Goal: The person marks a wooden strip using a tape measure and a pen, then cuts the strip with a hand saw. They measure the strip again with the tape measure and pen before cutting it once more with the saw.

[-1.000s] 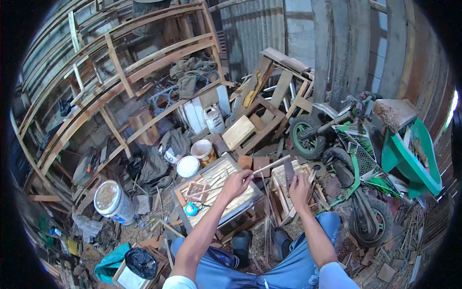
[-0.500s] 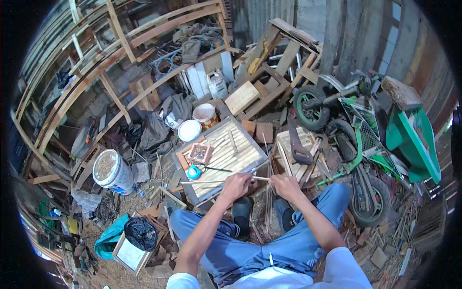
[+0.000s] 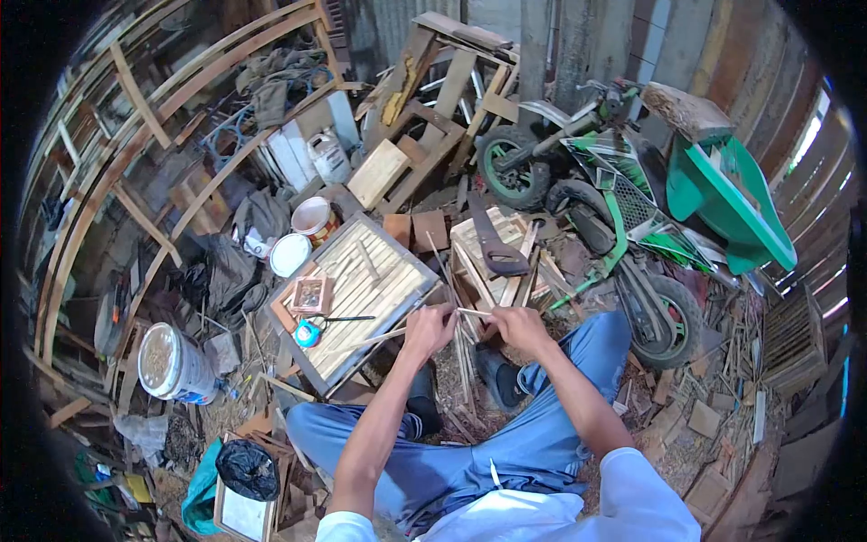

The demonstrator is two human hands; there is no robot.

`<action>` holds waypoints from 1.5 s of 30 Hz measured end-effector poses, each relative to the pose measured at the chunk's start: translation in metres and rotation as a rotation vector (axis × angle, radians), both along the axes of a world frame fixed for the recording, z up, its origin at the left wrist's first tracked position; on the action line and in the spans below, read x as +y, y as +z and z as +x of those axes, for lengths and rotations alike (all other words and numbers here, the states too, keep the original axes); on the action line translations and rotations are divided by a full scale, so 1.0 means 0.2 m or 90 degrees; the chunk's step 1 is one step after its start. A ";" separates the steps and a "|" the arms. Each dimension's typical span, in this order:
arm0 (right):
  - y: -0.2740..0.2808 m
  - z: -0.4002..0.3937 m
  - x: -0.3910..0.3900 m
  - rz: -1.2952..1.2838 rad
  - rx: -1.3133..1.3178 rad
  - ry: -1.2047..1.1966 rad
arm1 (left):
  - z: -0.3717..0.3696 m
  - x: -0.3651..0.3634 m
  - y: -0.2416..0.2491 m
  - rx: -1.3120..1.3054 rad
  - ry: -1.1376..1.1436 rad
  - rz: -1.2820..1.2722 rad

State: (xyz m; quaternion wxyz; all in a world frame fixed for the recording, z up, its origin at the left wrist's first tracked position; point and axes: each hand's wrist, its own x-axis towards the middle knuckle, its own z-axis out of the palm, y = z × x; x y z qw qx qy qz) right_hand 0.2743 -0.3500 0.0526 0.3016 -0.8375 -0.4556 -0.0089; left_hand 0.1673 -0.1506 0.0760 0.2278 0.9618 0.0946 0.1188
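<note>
My left hand [image 3: 428,331] is closed around a thin wooden strip [image 3: 472,313], whose far end runs out leftward over the low work table [image 3: 420,287]. My right hand [image 3: 521,329] pinches the same strip a short way to the right. Both hands are between my knees and the table's near corner. On the slatted table top lie a blue tape measure [image 3: 307,333], a dark pencil-like stick [image 3: 349,318] and a small wooden box [image 3: 312,295] with small bits in it. Several long thin strips [image 3: 463,361] stand or lean just below my hands.
A handsaw [image 3: 495,242] rests on a wooden crate [image 3: 470,262] beyond my right hand. A small motorbike [image 3: 596,194] and a green wheelbarrow tub [image 3: 722,203] are to the right. White buckets [image 3: 181,366] stand on the left. Scraps and shavings cover the ground.
My view has turned to the right, so the surroundings appear shifted left. Both hands still hold the strip, which now slants up more at its right part.
</note>
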 end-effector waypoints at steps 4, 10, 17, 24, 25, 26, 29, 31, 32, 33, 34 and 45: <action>0.00 0.03 -0.04 0.104 0.229 -0.020 | 0.04 -0.02 0.03 -0.029 0.037 -0.195; -0.05 -0.01 0.05 0.161 0.378 -0.003 | 0.06 0.01 -0.01 -0.065 0.096 -0.477; -0.04 -0.03 0.12 0.231 0.473 0.029 | 0.12 0.01 -0.02 -0.241 0.097 -0.602; -0.07 0.01 0.13 0.371 0.707 -0.051 | 0.15 -0.07 -0.03 -0.159 0.072 -0.503; -0.06 0.04 0.11 0.413 0.741 -0.077 | 0.14 -0.09 -0.03 -0.159 0.062 -0.448; -0.08 0.11 0.08 0.421 0.747 -0.089 | 0.14 -0.10 -0.03 -0.158 0.051 -0.394; -0.10 0.21 -0.02 0.434 0.783 -0.115 | 0.18 -0.12 -0.10 -0.175 0.083 -0.499; -0.04 0.19 -0.04 0.423 0.768 -0.169 | 0.22 -0.18 -0.09 -0.121 0.078 -0.530; -0.02 0.20 -0.06 0.417 0.759 -0.195 | 0.30 -0.15 -0.31 -0.160 0.031 -0.470; -0.23 0.29 -0.07 0.353 0.734 -0.238 | 0.34 -0.17 -0.34 -0.089 0.043 -0.532; -0.19 0.30 -0.10 0.308 0.744 -0.286 | 0.39 -0.18 -0.40 -0.015 0.055 -0.593; -0.35 0.82 -0.31 0.114 0.612 -0.587 | 0.63 -0.36 -0.48 0.004 -0.029 -0.735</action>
